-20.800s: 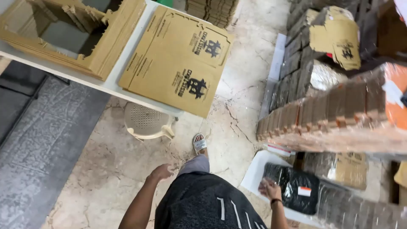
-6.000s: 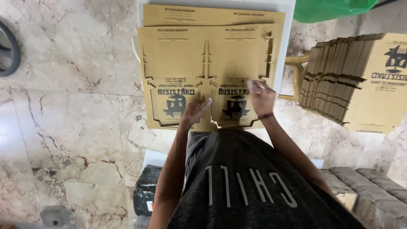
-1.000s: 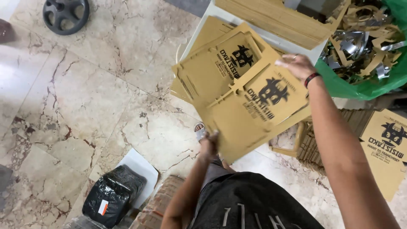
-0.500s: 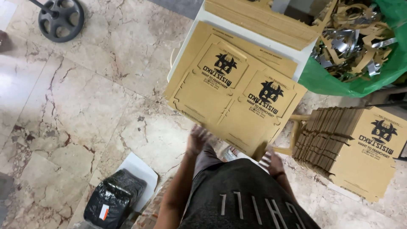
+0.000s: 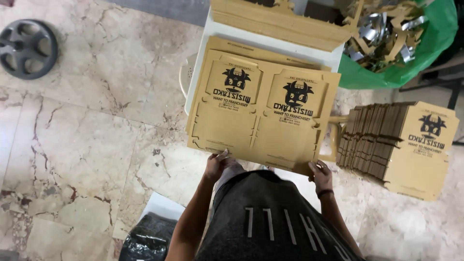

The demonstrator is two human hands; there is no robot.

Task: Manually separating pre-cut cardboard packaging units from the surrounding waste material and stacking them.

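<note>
We see the left hand [image 5: 218, 166] and right hand [image 5: 321, 175] grasping the near edge of the cardboard sheet [image 5: 261, 116]. The sheet lies flat on the table [image 5: 270, 41], just beyond both hands.

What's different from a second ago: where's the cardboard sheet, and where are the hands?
The printed cardboard sheet, held up and tilted a second ago, now lies flat and square on the stack on the white table. The right hand has come down from the far edge to the near right corner; the left hand grips the near left edge. The folded stack and green bag stayed put.
</note>
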